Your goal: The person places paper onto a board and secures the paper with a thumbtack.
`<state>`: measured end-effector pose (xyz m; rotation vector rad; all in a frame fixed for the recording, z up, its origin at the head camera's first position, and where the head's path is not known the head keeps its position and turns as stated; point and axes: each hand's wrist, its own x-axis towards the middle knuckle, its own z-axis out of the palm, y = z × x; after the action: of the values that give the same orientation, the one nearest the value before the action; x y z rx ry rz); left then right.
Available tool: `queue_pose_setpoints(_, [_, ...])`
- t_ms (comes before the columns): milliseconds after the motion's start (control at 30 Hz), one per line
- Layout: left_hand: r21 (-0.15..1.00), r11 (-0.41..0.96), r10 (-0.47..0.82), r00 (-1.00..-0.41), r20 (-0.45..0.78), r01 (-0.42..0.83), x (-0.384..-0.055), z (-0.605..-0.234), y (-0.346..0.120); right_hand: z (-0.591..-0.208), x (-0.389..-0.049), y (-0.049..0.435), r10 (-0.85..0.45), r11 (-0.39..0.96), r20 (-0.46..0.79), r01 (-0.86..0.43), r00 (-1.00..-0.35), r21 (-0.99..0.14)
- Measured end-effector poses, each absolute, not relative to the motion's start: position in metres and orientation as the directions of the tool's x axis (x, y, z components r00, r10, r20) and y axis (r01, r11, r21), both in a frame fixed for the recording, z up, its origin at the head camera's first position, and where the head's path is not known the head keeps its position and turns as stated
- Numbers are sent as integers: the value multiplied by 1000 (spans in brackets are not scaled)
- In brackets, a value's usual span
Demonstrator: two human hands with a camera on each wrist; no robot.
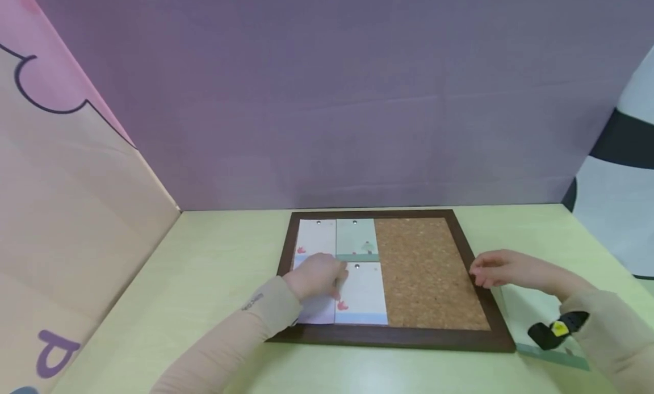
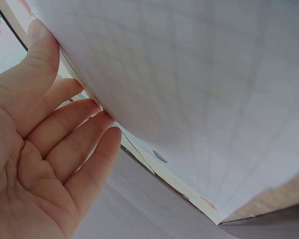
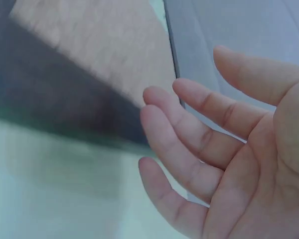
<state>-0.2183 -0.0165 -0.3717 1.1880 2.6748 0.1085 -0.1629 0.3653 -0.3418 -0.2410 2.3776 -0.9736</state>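
Note:
A cork board in a dark brown frame lies flat, with several paper sheets on its left half. My left hand is over these sheets, reaching across the lower left sheet to the left edge of the lower middle sheet. In the left wrist view its fingertips and thumb touch the paper, fingers loosely bent and holding nothing. Small round pins show at the tops of the sheets. My right hand hovers by the board's right frame, its fingers relaxed and nothing in them.
A pale green sheet lies on the table right of the board, partly under the right forearm. A black strap device is on the right wrist. A purple wall stands behind the light green table.

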Motion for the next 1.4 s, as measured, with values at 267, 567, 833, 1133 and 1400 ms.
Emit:
queue_pose_setpoints(267, [159, 677, 736, -657, -162, 719, -218, -371, -18, -355, -154, 393, -364, 720, -428, 42, -827, -693])
queue_pose_setpoints(567, [150, 672, 741, -652, -162, 726, -218, -372, -18, -361, -146, 413, -376, 777, -298, -123, -877, -617])
queue_pose_setpoints(833, [141, 673, 740, -654, -161, 727, -219, -374, -17, -367, -147, 423, -392, 780, -244, -180, -887, -599])
queue_pose_setpoints(1133, [137, 674, 738, -657, -153, 726, -218, -375, -16, -365, -156, 425, -274, 911, -214, -182, -938, -370])
queue_pose_setpoints(1400, [152, 678, 735, -659, -159, 719, -218, -373, -18, -362, -154, 425, -228, 931, -241, -139, -943, -337])
